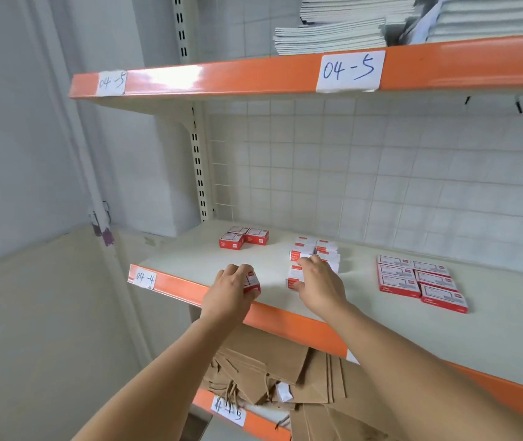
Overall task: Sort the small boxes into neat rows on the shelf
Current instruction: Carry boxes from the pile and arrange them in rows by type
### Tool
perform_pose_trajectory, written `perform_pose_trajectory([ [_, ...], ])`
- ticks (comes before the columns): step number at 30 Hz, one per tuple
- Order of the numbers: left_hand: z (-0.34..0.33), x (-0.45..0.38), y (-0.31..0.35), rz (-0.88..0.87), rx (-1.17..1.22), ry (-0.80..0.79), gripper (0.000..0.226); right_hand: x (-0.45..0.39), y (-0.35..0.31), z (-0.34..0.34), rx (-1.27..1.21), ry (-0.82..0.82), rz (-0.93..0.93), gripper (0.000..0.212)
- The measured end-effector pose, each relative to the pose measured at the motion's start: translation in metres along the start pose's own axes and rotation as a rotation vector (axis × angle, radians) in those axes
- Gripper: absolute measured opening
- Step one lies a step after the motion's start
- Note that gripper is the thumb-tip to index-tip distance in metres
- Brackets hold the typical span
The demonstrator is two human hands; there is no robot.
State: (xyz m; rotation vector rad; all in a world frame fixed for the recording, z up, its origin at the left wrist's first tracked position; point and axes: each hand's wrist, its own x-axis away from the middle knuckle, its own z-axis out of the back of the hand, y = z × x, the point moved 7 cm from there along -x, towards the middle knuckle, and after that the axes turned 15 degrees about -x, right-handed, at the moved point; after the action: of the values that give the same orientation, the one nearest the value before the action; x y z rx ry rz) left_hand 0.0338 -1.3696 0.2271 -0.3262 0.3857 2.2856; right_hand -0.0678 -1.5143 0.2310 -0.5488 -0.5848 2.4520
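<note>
Fingers (242, 269) of your left hand (228, 291) were curled over a small red-and-white box (251, 283), gripping it at the front of the cream shelf (492, 332), just behind the orange edge strip (289, 323). Your right hand (319, 286) lay on the middle cluster of boxes (316, 249), thumb against the near box (292, 278) and fingers bent over the stack; whether they pinched one box, you could not have told from this angle. Three more small boxes (243, 238) sat together near the back left, well apart from your hands. To the right, six flatter red boxes (419, 280) lay in two neat columns, touching each other. A paper label reading 04-4 (145, 277) was stuck to the strip's left end. Behind the shelf ran a white wire grid (381, 173) against a pale wall. Above, the upper shelf, labelled 04-5 (350, 71), carried stacks of grey-covered notebooks (333, 36). Below, flattened brown cardboard (285, 377) was heaped on the lower shelf.
</note>
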Motion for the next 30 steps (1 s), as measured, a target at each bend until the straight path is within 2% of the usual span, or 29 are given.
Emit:
perform_pose_trajectory([
  [7,-0.02,-0.036,0.011,-0.051,-0.01,-0.029,0.039,-0.03,0.013,-0.007,0.048,0.019,0.012,0.039],
  [15,-0.034,-0.071,0.013,-0.126,0.019,-0.045,0.037,-0.045,0.013,-0.006,0.24,0.084,0.053,0.037],
  [20,-0.042,-0.087,0.008,-0.222,0.074,-0.074,0.038,-0.054,-0.014,-0.013,0.207,0.131,0.165,0.042],
  [24,-0.049,-0.1,-0.007,-0.335,0.083,-0.126,0.047,-0.06,-0.046,-0.038,0.155,0.086,0.211,0.048],
  [27,-0.048,-0.11,-0.028,-0.347,0.099,-0.157,0.058,-0.068,-0.059,-0.056,0.134,0.054,0.17,0.055],
  [30,-0.046,-0.117,-0.045,-0.38,0.099,-0.164,0.06,-0.072,-0.063,-0.066,0.133,0.049,0.098,0.05],
])
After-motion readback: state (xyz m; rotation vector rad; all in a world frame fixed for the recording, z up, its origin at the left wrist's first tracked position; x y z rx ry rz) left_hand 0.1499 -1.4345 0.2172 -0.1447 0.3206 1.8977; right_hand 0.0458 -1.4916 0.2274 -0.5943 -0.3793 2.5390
